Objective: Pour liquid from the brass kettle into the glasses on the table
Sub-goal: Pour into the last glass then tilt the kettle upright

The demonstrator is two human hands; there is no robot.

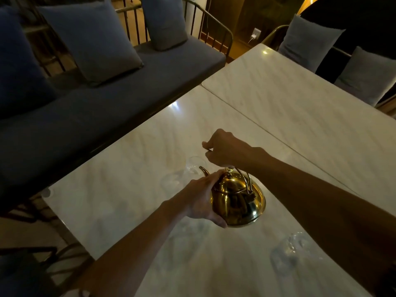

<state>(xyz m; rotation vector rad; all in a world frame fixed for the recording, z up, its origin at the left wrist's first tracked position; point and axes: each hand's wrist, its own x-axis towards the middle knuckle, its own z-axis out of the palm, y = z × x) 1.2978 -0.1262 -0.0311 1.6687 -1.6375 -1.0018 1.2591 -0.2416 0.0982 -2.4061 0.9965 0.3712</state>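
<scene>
Pouring step in hand, by the look of it — brass kettle (237, 200) held above the marble table (128, 168), tipped forward with its spout (204, 170) toward 11 o'clock and reaching the rim of a clear glass (196, 165). No stream visible in this dim light, so impossible to say whether liquid is flowing. Right hand (225, 148) at 12 o'clock of the kettle, fist closed around the top of the arched handle (246, 179), carrying the weight. Left hand (203, 200) at 9 o'clock of the body, open and cupped against the side, thumb under the lower edge, fingertips (215, 175) up by the lid knob (228, 171) — steadying rather than gripping, likely keeping the lid (230, 185) seated. Further glasses faint on the table: one just at 9 o'clock of the spout (171, 182), one below the left wrist at 6 o'clock (188, 234), one at 5 o'clock near the right forearm (289, 249); fill levels not readable. Next move, as a judgement: more forward tilt with the spout kept over the glass mouth, slow enough to avoid overshoot, lid held down; then level off and shift to the neighbouring glass. Risk — smooth polished body slipping against the open palm, or a clink on the thin rim.
</scene>
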